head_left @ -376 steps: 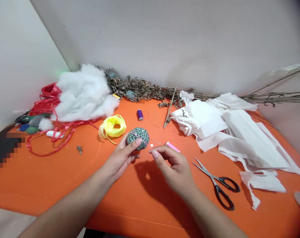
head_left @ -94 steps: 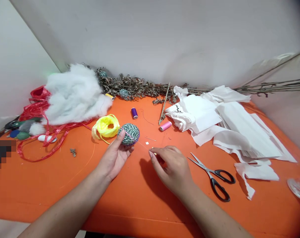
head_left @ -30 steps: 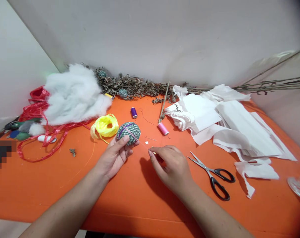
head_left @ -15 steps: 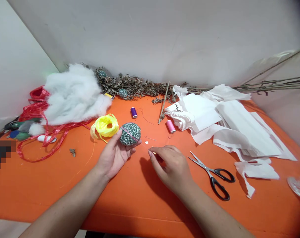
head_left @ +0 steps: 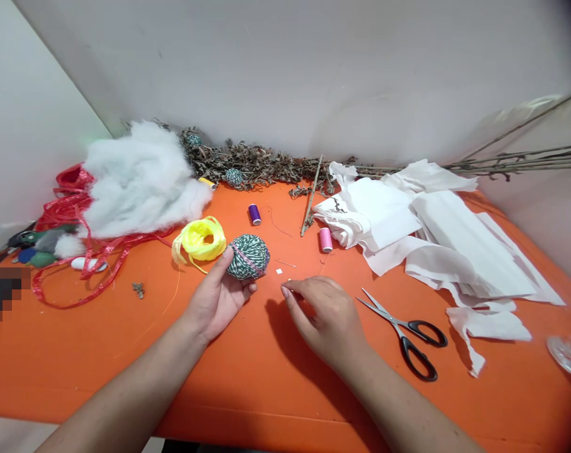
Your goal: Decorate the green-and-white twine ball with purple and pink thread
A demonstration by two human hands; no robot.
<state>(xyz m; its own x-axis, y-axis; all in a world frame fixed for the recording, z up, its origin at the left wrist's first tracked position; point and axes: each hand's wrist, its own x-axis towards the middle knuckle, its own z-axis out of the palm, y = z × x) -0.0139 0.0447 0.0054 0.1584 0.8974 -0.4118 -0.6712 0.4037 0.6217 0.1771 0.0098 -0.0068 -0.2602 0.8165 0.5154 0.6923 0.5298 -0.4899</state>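
Observation:
My left hand (head_left: 219,299) is closed around a dark green and white yarn ball (head_left: 248,257), thumb on its near left side. Thin pink thread is wound across the ball. To the right, my right hand (head_left: 323,314) pinches thumb and forefinger together on what looks like pink thread, too fine to follow clearly. A strand trails from the pink thread spool (head_left: 326,240) down toward that hand. Between the hands lie a needle (head_left: 285,263) and a tiny white square (head_left: 279,271).
Scissors (head_left: 401,333) lie partly spread right of my right hand, below white fabric pieces (head_left: 474,245). A yellow raffia coil (head_left: 203,239), white stuffing (head_left: 139,182) and red ribbon (head_left: 63,211) sit left. Dried stems (head_left: 261,163) line the wall; a purple spool (head_left: 254,214) stands mid-table.
The yarn ball has turned slightly in my left hand, shifting its pink thread. The pink spool now stands more upright. My right hand has barely moved.

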